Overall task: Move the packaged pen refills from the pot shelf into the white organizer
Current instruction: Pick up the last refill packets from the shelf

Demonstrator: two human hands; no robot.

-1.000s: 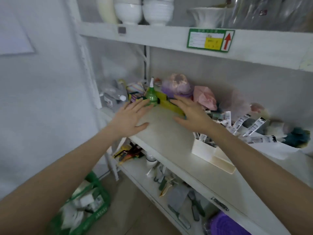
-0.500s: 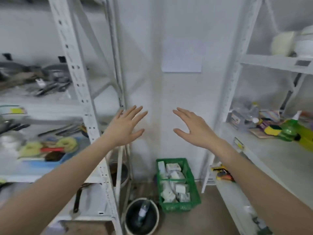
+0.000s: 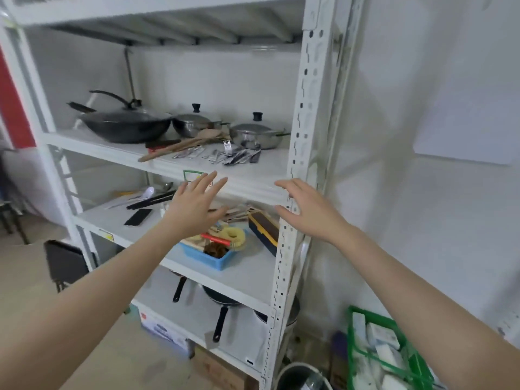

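Note:
The pot shelf [image 3: 254, 175] carries a black wok [image 3: 126, 123] and two lidded steel pots [image 3: 254, 133]. In front of the pots lie several packaged pen refills [image 3: 239, 156] in a loose pile. My left hand [image 3: 194, 206] is open, fingers spread, held just below the shelf's front edge. My right hand [image 3: 306, 212] is open too, level with the rack's right upright [image 3: 302, 153]. Both hands hold nothing. The white organizer is out of view.
Wooden spatulas [image 3: 180, 147] and small packets lie left of the refills. The shelf below holds a blue tray [image 3: 216, 258], a dark lunch box [image 3: 264, 229], a phone [image 3: 138, 217] and utensils. Pans sit lower down. A green crate [image 3: 385, 350] and a bucket [image 3: 301, 375] stand on the floor.
My view has swung left from the right-hand rack with the organizer, past the wall, to the pot rack. Both hands stayed open and empty and now reach toward the pot shelf.

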